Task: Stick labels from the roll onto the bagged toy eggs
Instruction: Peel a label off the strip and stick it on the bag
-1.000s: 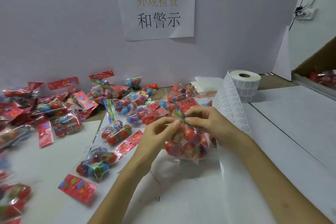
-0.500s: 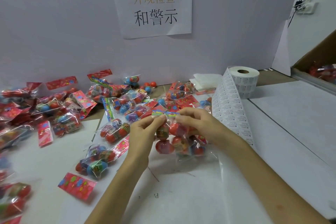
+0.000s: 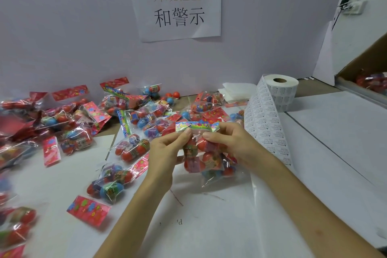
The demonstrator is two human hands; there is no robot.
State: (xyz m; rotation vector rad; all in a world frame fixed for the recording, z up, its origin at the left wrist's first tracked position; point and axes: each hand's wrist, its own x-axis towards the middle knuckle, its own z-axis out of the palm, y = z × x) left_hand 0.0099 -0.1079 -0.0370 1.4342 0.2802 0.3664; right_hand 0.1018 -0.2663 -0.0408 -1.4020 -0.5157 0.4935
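A clear bag of red toy eggs [image 3: 206,160] with a colourful header card hangs upright above the table centre. My left hand [image 3: 167,151] pinches its top left part and my right hand [image 3: 232,142] pinches its top right part. The white label roll [image 3: 281,90] stands at the back right, and its strip of printed labels [image 3: 265,123] trails down toward my right wrist. A bag of red and blue eggs [image 3: 111,182] lies left of my left forearm. Whether a label is on the held bag cannot be made out.
Many more bagged eggs [image 3: 69,123] are heaped along the left and back of the white table [image 3: 335,153]. Loose small balls [image 3: 173,95] lie by the wall. A paper sign [image 3: 178,4] hangs on the wall. A cardboard box [image 3: 370,73] sits at the far right.
The bag has been turned upright between both hands, so its header card now faces up and spreads between my fingertips. The hands moved slightly apart.
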